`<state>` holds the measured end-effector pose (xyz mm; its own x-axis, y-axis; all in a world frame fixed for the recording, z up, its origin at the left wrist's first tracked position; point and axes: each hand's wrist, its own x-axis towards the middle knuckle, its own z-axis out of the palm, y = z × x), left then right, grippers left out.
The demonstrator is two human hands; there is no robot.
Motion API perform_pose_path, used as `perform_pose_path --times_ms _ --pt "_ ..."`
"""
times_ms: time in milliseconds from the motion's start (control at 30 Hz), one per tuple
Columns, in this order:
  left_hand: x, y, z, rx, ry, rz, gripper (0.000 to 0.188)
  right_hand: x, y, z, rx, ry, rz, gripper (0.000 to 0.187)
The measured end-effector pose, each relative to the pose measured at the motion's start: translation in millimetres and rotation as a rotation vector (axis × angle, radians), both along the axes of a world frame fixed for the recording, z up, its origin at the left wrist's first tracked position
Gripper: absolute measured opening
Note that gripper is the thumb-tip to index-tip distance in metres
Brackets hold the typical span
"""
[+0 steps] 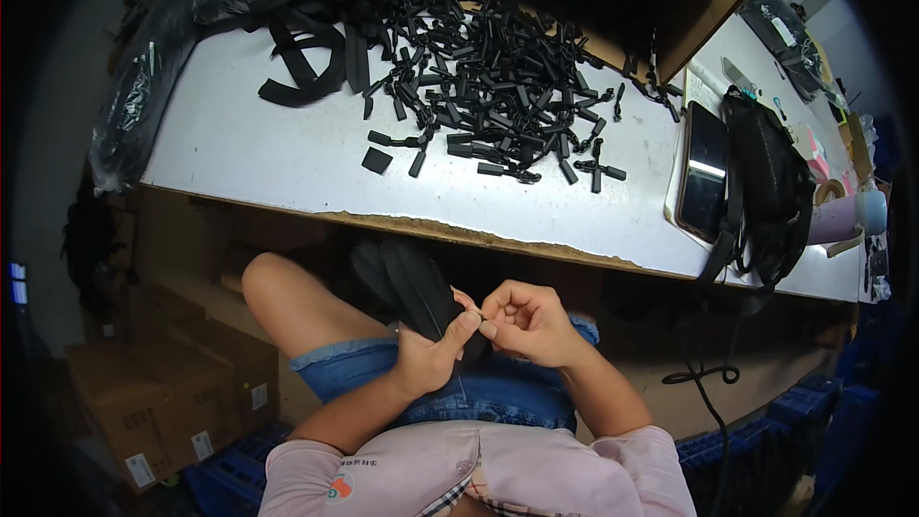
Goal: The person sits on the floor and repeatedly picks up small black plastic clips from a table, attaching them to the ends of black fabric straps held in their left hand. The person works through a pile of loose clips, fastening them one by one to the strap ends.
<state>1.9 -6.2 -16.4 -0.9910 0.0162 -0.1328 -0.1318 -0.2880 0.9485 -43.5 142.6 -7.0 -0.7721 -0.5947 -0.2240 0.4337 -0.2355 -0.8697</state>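
A long, dark fabric piece [410,280] lies across my lap below the table edge, its upper end reaching under the table. My left hand [428,356] is closed around its lower part, thumb toward the right. Fingertips of my right hand [532,324] are pinched together right at the left thumb. Whatever sits between those fingertips is too small and covered to make out. On the white table [278,158] ahead is a large heap of black zipper pulls [498,77] with cord loops. A small black square [376,161] lies at its near left.
An open cardboard box [713,14] stands behind the heap. Black straps [311,67] and plastic-wrapped bundles [144,101] lie left. On the right are a phone [704,172], a black bag [766,172] and a purple bottle [838,220]. Cartons [158,383] stand on the lower left.
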Motion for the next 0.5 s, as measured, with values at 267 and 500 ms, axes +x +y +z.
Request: perform_pose_path --times_ms 267,500 --pt "-10.9 -2.8 9.0 0.052 0.07 0.124 0.012 18.0 -11.5 -12.4 0.219 0.382 0.08 0.018" --pt "-16.0 -14.6 7.8 0.086 -0.207 -0.056 0.012 2.6 -10.9 7.2 0.505 0.851 -0.315 0.025"
